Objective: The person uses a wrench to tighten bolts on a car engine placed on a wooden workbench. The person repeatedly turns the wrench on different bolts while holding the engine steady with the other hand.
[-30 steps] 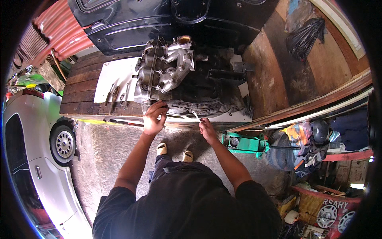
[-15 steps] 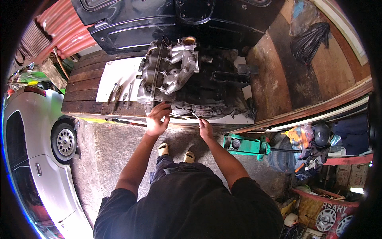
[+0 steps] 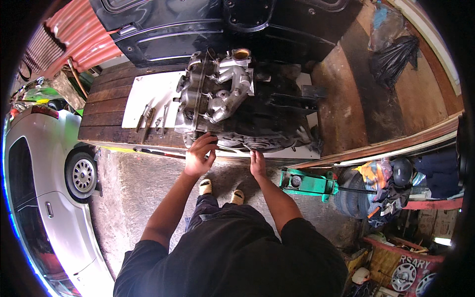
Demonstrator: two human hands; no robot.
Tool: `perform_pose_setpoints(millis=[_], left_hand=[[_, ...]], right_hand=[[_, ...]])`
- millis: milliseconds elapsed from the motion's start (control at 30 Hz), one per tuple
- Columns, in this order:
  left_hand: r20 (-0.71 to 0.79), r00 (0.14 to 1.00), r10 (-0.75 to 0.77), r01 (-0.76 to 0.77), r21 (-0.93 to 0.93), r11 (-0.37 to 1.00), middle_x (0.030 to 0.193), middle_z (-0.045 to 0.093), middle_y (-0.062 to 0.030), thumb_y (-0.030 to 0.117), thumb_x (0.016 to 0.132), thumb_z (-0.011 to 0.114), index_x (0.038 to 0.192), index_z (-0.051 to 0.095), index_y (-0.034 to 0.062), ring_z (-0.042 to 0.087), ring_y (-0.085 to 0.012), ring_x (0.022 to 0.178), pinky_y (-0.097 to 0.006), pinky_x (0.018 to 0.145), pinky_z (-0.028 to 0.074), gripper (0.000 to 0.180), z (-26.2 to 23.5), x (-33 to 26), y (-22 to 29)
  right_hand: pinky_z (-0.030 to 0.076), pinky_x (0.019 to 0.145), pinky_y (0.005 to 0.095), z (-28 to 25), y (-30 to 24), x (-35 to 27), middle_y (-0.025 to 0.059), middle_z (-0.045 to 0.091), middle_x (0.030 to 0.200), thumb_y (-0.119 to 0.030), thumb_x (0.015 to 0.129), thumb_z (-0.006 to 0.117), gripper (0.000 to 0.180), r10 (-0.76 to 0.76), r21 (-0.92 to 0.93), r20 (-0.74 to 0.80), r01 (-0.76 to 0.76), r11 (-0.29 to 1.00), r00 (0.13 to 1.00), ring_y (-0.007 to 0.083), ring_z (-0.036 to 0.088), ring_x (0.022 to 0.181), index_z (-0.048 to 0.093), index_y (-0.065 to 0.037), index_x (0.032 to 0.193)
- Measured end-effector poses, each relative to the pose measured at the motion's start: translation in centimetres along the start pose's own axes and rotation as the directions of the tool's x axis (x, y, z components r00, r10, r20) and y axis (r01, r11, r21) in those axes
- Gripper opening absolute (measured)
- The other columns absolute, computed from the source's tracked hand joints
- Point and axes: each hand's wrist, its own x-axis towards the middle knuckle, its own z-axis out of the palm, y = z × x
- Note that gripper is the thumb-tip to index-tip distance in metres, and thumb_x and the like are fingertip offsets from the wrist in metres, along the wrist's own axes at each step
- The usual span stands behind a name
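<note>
Text: white capital lettering (image 3: 414, 261), one short row; bearer: red panel (image 3: 419, 272); position: lower right, head view

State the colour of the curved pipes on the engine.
The curved pipes are silver-grey, clearest in the head view.

Grimy silver-and-black engine (image 3: 232, 101) on a wooden bench (image 3: 105, 104); slim wrench (image 3: 251, 149), mostly hidden, at its near side

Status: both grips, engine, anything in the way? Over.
Left grip at near edge of engine; right grip there too, farther right, contents unclear. Engine rests on wooden bench. Loose tools lie left, apart from grips.
</note>
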Motion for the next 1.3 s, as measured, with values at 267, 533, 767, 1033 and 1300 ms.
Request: perform_pose_setpoints(millis=[267,533,767,1033,1300], left_hand=[[0.028,1.0,0.008,-0.008,0.014,1.0,0.104,0.067,-0.0079,0.002,0.072,0.062,0.082,0.068,0.0059,0.059,-0.0305,0.11,-0.039,0.09,0.049,0.012,-0.3,-0.1,-0.5],[0.01,1.0,0.0,0.001,-0.07,0.998,0.103,0.067,-0.0095,-0.001,0.071,0.06,0.082,0.067,0.0065,0.059,-0.0331,0.11,-0.041,0.09,0.049,0.015,-0.2,0.0,-0.3],[-0.011,1.0,0.007,-0.007,-0.072,0.997,0.103,0.067,-0.0083,-0.001,0.07,0.06,0.08,0.067,0.0074,0.06,-0.0321,0.108,-0.04,0.089,0.049,0.015,0.2,0.0,-0.3],[-0.049,0.999,0.014,-0.016,-0.04,0.999,0.104,0.067,-0.0055,0.003,0.07,0.062,0.08,0.067,0.0076,0.06,-0.0284,0.108,-0.038,0.087,0.051,0.012,0.3,-0.3,-0.8],[-0.034,0.999,0.034,-0.035,-0.035,0.999,0.102,0.067,-0.0069,0.002,0.071,0.062,0.08,0.067,0.007,0.061,-0.0299,0.108,-0.038,0.087,0.05,0.011,0.2,0.0,-0.6]], right_hand=[[0.05,0.06,0.0451,-4.5,-2.4,1.3,0.0137,0.064,0.075,-0.029,0.091,0.054,0.024,-0.16,-0.431,0.135,0.203,0.879,0.978,0.0344,0.062,0.068,0.062,-0.008,0.084],[0.054,0.058,0.0423,-11.2,-12.1,5.4,0.0141,0.068,0.074,-0.025,0.084,0.059,0.022,-0.201,-0.59,0.465,0.471,0.656,0.862,0.0295,0.068,0.069,0.07,-0.007,0.08],[0.055,0.061,0.0413,-8.6,-17.2,7.9,0.0144,0.069,0.079,-0.015,0.074,0.06,0.014,-0.048,-0.624,0.688,0.624,0.469,0.724,0.0296,0.069,0.074,0.072,-0.008,0.077],[0.051,0.07,0.042,-11.9,-13.9,4.0,0.0175,0.067,0.091,-0.024,0.093,0.048,0.023,0.053,-0.475,0.636,0.336,0.813,0.769,0.0343,0.064,0.085,0.061,-0.006,0.101],[0.046,0.066,0.0463,-5.4,-4.1,-0.2,0.0191,0.063,0.081,-0.03,0.094,0.052,0.028,0.089,0.006,0.24,-0.093,0.996,0.967,0.0403,0.061,0.079,0.056,-0.005,0.106]])
